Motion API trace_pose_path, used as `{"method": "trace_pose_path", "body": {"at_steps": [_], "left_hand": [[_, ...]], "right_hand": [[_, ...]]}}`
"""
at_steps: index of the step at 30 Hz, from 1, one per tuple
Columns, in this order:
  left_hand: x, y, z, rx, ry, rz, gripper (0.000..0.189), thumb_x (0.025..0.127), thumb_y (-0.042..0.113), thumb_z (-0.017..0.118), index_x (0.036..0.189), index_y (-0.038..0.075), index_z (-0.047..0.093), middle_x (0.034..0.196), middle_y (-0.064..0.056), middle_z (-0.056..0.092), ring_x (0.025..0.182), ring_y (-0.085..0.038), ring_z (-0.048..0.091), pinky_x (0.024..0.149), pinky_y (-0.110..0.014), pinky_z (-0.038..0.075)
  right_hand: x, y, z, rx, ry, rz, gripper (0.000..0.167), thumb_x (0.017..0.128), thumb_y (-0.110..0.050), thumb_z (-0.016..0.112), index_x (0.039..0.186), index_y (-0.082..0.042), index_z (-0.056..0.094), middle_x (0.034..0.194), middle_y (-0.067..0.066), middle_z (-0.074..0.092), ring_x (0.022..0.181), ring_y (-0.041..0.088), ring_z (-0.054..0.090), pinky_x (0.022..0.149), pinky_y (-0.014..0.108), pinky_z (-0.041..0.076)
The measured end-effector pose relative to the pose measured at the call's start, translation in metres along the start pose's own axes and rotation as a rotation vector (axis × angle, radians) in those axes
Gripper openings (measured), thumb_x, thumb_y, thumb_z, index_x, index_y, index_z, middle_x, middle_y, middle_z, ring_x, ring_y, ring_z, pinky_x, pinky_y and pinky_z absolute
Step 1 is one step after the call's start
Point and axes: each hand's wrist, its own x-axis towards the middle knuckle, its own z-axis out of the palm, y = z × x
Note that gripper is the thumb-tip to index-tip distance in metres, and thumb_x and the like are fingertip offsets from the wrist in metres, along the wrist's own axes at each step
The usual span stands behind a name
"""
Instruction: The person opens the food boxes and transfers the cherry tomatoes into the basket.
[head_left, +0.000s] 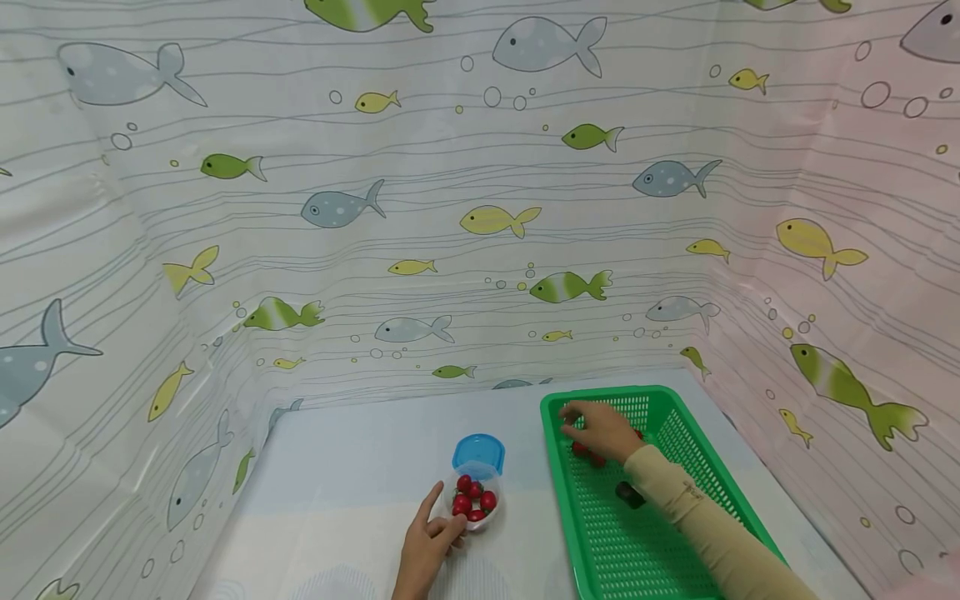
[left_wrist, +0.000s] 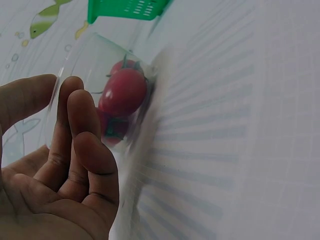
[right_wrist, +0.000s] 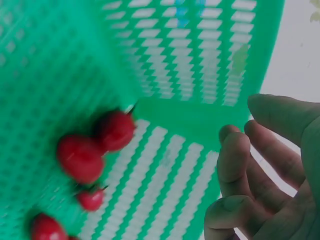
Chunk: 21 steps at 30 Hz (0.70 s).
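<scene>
A clear plastic container (head_left: 491,479) with several red cherry tomatoes (head_left: 463,504) stands on the table. My left hand (head_left: 429,546) is at its near left side; thumb and fingertips pinch the rim, as the left wrist view shows from below. Over the far left part of a green basket (head_left: 558,483) is my right hand (head_left: 600,429), fingers loosely bent and nothing between them. More cherry tomatoes (right_wrist: 80,157) lie on the basket floor beneath it, partly hidden by that hand in the head view.
A blue lid (head_left: 478,452) lies just behind the container, touching or close to it. Beneath the right forearm shows a small dark object (head_left: 630,494); I cannot tell whether it is fixed to the wrist. Fish-patterned sheets (head_left: 420,183) wall the table at back and sides.
</scene>
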Motion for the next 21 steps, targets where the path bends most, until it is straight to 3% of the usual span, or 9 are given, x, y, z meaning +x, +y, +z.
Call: {"method": "trace_pose_path", "body": {"at_steps": [4, 12, 17, 21], "left_hand": [[0.002, -0.002, 0.0, 0.0, -0.003, 0.001, 0.083, 0.097, 0.032, 0.071, 0.16, 0.004, 0.024, 0.09, -0.015, 0.074, 0.076, -0.023, 0.068, 0.067, -0.03, 0.05], [0.002, -0.001, -0.001, 0.003, 0.002, 0.0, 0.083, 0.096, 0.032, 0.072, 0.16, 0.004, 0.026, 0.088, -0.013, 0.074, 0.074, -0.022, 0.068, 0.067, -0.03, 0.05], [0.001, 0.0, -0.002, 0.003, 0.005, -0.001, 0.084, 0.096, 0.033, 0.072, 0.16, 0.005, 0.026, 0.087, -0.012, 0.074, 0.074, -0.022, 0.068, 0.067, -0.03, 0.05], [0.001, 0.0, -0.001, 0.007, 0.004, -0.004, 0.083, 0.096, 0.032, 0.072, 0.16, 0.004, 0.026, 0.087, -0.012, 0.074, 0.075, -0.022, 0.068, 0.067, -0.03, 0.05]], "right_hand": [[0.003, -0.016, 0.005, 0.005, -0.005, -0.079, 0.023, 0.096, -0.022, 0.072, 0.117, -0.014, 0.072, 0.104, 0.0, 0.072, 0.095, 0.023, 0.068, 0.08, 0.042, 0.052], [0.008, -0.049, 0.01, -0.043, 0.023, -0.119, 0.021, 0.093, -0.02, 0.075, 0.114, -0.015, 0.074, 0.105, 0.001, 0.074, 0.097, 0.023, 0.069, 0.078, 0.039, 0.054], [0.013, -0.074, 0.016, -0.046, -0.004, -0.153, 0.022, 0.094, -0.021, 0.075, 0.115, -0.016, 0.073, 0.105, 0.003, 0.074, 0.086, 0.018, 0.066, 0.071, 0.034, 0.053], [0.017, -0.089, 0.023, -0.062, -0.044, -0.18, 0.025, 0.095, -0.024, 0.074, 0.118, -0.015, 0.072, 0.107, 0.002, 0.073, 0.088, 0.014, 0.066, 0.071, 0.031, 0.054]]}}
